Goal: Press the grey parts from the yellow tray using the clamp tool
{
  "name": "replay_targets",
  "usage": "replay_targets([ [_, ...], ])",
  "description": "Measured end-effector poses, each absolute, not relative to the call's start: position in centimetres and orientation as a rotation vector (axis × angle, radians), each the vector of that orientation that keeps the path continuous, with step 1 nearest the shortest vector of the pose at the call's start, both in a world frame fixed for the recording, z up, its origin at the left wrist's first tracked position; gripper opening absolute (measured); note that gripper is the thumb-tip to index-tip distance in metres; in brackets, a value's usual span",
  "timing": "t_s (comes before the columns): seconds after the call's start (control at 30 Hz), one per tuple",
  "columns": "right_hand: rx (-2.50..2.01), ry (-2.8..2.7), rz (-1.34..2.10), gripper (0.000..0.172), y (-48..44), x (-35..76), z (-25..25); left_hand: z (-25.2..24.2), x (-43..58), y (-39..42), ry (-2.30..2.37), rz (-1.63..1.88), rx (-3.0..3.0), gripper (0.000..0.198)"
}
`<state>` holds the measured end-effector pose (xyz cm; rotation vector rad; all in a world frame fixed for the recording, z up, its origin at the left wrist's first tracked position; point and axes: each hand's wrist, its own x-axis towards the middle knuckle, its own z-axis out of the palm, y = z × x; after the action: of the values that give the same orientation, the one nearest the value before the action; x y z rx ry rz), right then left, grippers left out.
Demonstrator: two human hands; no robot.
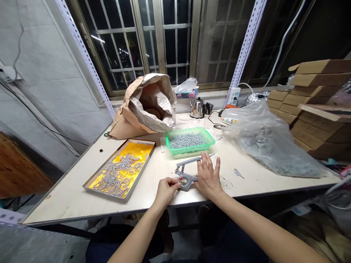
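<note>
A grey spring-loaded hand tool (189,181), with two arms, a dark coil spring (183,168) between them and a small red spot, lies on the table before me. My left hand (166,190) is closed in a pinch at the tool's lower left end; what is between thumb and finger is too small to make out. Over the tool's right side rests my right hand (209,180), its fingers stretched out and apart, touching the arms. Just beyond stands a green plastic basket (190,149) of small metal pins. To the left, a shallow tray (134,186) holds many small springs on yellow lining.
An open paper sack (122,123) leans at the back left. Behind the basket is a metal kettle (197,108). A clear plastic bag (259,136) of parts and stacked cardboard boxes (320,80) occupy the right. A small grey piece (238,173) lies right of my right hand.
</note>
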<state>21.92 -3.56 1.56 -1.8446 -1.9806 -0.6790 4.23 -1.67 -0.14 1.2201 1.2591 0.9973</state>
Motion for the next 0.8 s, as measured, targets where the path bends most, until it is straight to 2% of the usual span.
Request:
replay_targets([
  [0.2,-1.867,-2.024,-0.674,0.073,-3.4,21.8,1.9,-0.6,4.3,-1.2,1.27,1.061,1.26,0.018],
  [0.5,-1.839,-2.044,-0.689,0.067,-3.4,21.6,1.5,0.5,3.5,-0.3,1.259,0.788,1.563,0.009],
  [0.63,-1.859,-2.041,-0.694,0.068,-3.4,21.5,1.3,0.4,3.2,-0.1,1.169,0.671,1.577,0.012],
  [0.8,-1.844,-2.049,-0.713,0.065,-3.5,21.6,1.1,0.1,3.4,-0.6,1.045,0.616,1.49,0.024],
])
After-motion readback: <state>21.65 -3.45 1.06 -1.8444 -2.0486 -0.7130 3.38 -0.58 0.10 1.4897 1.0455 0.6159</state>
